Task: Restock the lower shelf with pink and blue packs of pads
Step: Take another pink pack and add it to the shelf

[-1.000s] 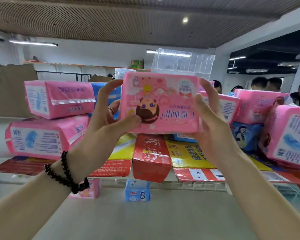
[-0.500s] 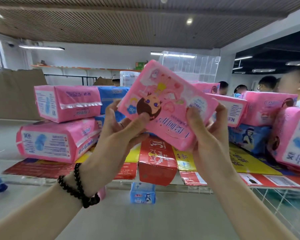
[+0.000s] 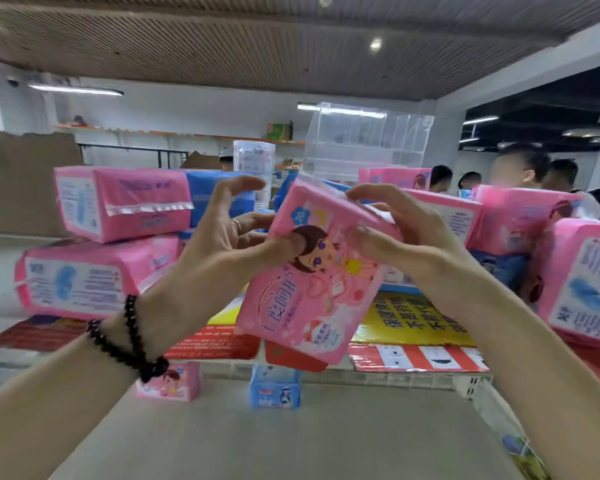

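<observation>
At frame centre of the head view, a pink pack [image 3: 312, 278] is held up in both hands, tilted, top leaning right, cartoon-girl face toward the camera. Left hand [image 3: 222, 258]: thumb is pressed on the pack's front near the top left, fingers are curled behind its left edge; index finger is raised clear of it. A ring is seen on one finger, a black bead bracelet [image 3: 129, 337] on the wrist. Right hand [image 3: 409, 244]: the pack's upper right corner is pinched, thumb on the front, fingers hooked over the top edge.

Behind the pack, an upper shelf [image 3: 395, 377] is covered with red and yellow printed cards [image 3: 409, 323]. Two large pink packs [image 3: 118, 237] are stacked at its left, with blue packs [image 3: 215, 192] just behind them. More large pink packs [image 3: 582, 282] are piled at right, one blue pack [image 3: 499, 268] between them.

Below, on the lower shelf [image 3: 291, 441], a small pink pack [image 3: 174, 382] and a small blue pack [image 3: 274, 389] are stood upright near the back, apart from each other.

A clear plastic bin [image 3: 364, 140] is seen above the stacks. Several people are visible at far right, blurred.
</observation>
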Demonstrator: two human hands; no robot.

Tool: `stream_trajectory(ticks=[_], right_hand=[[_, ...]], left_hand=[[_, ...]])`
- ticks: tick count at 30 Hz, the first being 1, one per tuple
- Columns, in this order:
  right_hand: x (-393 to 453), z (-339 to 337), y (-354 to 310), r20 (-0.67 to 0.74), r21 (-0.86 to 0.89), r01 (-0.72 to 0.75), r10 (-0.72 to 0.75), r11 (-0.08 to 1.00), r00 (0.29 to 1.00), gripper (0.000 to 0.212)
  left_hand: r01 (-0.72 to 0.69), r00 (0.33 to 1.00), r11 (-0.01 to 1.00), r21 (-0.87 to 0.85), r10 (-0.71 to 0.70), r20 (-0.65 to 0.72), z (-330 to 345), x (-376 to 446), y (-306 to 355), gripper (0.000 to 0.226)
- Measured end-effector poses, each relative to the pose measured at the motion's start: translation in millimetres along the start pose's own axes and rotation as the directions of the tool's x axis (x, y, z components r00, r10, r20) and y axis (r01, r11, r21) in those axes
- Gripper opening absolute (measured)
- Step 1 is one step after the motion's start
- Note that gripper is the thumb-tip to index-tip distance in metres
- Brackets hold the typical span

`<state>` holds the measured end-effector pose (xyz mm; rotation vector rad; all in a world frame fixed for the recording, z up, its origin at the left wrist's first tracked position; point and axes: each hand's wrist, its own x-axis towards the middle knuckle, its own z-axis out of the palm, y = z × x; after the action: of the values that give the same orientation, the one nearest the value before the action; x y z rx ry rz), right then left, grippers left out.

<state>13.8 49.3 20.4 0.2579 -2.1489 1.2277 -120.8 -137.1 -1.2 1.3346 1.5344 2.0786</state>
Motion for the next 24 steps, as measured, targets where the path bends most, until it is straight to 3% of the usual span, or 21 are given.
stream_trajectory(ticks=[4, 11, 13, 16, 20, 22, 24], right_hand=[[-3.4, -0.8, 9.1, -0.094, -0.005, 0.037, -0.037, 0.999, 0.995, 0.052], [-3.4, -2.1, 8.6, -0.341, 0.300, 0.049, 0.059, 0.953, 0.938, 0.050], [-5.1, 3.2, 10.4, -0.329, 0.372, 0.015, 0.116, 0.928, 0.937, 0.050], [-12.0, 7.1, 9.9, -0.301, 0.427, -0.030, 0.174, 0.904, 0.938, 0.053], [-20.7, -1.8, 11.3, -0.248, 0.336, -0.118, 0.209, 0.934, 0.946, 0.063], [-23.9, -8.0, 13.9, -0.165, 0.315, -0.156, 0.216, 0.936, 0.962, 0.081], [-28.7, -14.2, 12.8, -0.019, 0.253, -0.135, 0.145, 0.958, 0.989, 0.072]], left_hand=[[0.021, 0.999, 0.999, 0.046, -0.022, 0.025, -6.4, 2.3, -1.2, 0.100], [0.065, 0.998, 0.997, 0.042, -0.065, 0.005, -6.7, -7.3, -13.9, 0.132], [0.058, 0.998, 0.998, 0.029, -0.058, 0.002, -2.2, -8.9, -15.1, 0.124], [0.044, 0.999, 0.999, -0.003, -0.044, 0.023, -2.3, -11.2, -11.7, 0.087], [0.072, 0.993, 0.997, 0.007, -0.072, 0.090, -6.0, -11.6, -5.5, 0.072], [0.047, 0.992, 0.997, 0.063, -0.054, 0.114, -4.9, -13.3, -1.0, 0.065], [-0.022, 0.993, 0.987, 0.159, 0.003, 0.118, -3.7, -17.4, 4.1, 0.060]])
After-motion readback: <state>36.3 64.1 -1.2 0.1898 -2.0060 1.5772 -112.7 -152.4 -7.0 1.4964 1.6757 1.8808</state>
